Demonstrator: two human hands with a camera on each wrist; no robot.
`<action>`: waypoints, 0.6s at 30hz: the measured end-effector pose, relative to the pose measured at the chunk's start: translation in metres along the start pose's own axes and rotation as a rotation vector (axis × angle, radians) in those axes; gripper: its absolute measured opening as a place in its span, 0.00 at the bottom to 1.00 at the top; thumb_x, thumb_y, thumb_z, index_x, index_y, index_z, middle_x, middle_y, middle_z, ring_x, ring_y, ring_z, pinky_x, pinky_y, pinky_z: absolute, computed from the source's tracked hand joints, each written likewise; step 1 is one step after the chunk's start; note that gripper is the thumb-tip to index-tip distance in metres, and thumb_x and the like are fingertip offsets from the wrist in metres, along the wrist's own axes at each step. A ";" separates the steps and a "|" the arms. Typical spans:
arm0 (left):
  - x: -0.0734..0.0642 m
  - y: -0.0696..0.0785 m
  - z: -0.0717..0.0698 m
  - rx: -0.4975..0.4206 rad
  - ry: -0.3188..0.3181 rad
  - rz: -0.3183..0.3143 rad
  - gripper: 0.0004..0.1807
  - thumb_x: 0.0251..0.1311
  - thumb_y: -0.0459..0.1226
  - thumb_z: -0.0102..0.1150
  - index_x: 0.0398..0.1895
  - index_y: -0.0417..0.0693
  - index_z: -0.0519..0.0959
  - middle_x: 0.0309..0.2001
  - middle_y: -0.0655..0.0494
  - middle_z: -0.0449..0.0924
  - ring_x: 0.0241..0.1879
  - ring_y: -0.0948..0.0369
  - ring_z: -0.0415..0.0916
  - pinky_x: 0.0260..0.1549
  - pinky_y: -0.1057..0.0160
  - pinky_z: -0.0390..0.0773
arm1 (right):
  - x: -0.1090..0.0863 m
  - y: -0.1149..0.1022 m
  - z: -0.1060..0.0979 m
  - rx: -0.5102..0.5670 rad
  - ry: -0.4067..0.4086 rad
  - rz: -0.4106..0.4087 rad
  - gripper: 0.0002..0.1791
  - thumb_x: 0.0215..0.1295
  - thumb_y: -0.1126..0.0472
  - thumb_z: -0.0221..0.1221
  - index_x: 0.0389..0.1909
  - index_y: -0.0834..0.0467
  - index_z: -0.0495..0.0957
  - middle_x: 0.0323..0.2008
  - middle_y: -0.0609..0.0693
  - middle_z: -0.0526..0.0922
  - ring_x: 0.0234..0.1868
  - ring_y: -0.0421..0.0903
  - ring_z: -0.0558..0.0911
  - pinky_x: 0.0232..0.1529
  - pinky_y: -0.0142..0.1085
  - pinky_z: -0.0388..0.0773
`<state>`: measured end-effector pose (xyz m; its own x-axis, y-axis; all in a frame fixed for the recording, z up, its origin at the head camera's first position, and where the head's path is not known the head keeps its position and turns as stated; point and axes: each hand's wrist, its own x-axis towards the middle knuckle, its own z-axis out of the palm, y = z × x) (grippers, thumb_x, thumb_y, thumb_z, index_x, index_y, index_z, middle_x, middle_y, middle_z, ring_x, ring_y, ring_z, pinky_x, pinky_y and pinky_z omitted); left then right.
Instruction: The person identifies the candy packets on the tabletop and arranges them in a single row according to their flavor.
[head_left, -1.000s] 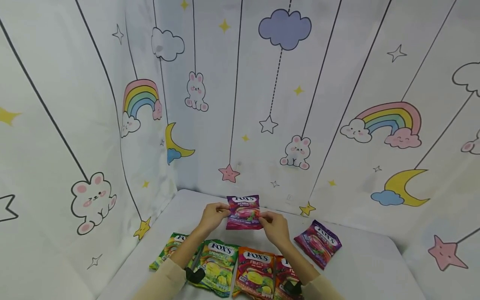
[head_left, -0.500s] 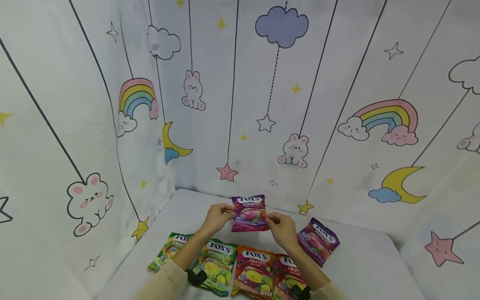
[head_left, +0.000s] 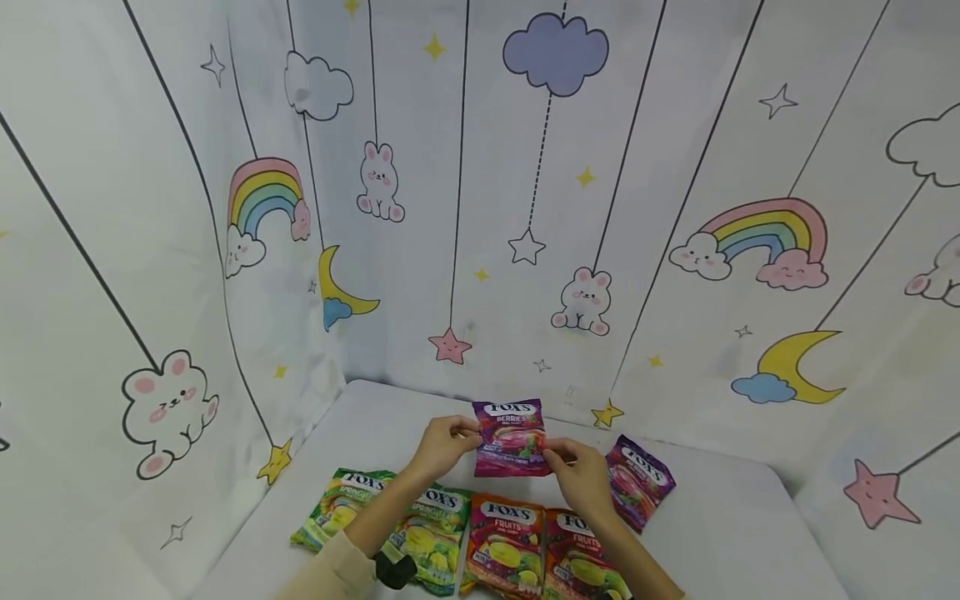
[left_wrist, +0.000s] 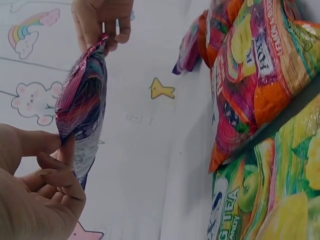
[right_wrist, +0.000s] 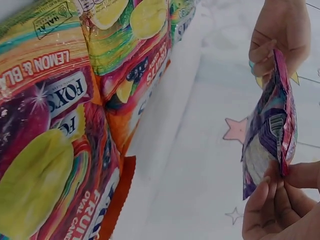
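Note:
Both hands hold up a purple candy bag (head_left: 512, 438) labelled Fox's Berries, its front turned toward the head camera. My left hand (head_left: 444, 447) pinches its left edge between thumb and fingers. At the opposite edge my right hand (head_left: 581, 475) pinches it the same way. Seen from the left wrist, the bag (left_wrist: 85, 100) appears edge-on, with my left hand (left_wrist: 40, 185) at its near end. The right wrist view likewise shows the bag (right_wrist: 270, 125) side-on, my right hand (right_wrist: 282, 200) gripping the near edge.
A second purple Berries bag (head_left: 639, 483) lies at the right on the white table (head_left: 720, 533). Along the front lie green bags (head_left: 341, 504), (head_left: 431, 537) and orange-red Fruits bags (head_left: 504, 546), (head_left: 579, 554), partly behind the forearms. A white cloth wall (head_left: 420, 275) with cartoon drawings stands behind.
Both hands have shifted slightly right and down in the head view with the purple candy bag between them. The right hand now overlaps the second Berries bag's left edge.

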<state>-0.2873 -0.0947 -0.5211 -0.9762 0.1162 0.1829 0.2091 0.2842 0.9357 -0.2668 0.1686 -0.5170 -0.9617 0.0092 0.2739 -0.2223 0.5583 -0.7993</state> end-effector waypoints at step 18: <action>-0.014 0.018 0.025 0.028 -0.061 0.103 0.09 0.70 0.38 0.66 0.48 0.45 0.86 0.40 0.55 0.85 0.31 0.61 0.75 0.31 0.64 0.77 | -0.023 0.000 -0.035 -0.034 0.040 0.053 0.06 0.70 0.60 0.68 0.44 0.52 0.90 0.35 0.45 0.89 0.35 0.41 0.84 0.30 0.33 0.76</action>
<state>-0.2681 -0.0673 -0.5140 -0.9445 0.2038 0.2576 0.3100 0.2939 0.9042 -0.2388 0.1979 -0.5048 -0.9646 0.0723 0.2537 -0.1653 0.5836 -0.7950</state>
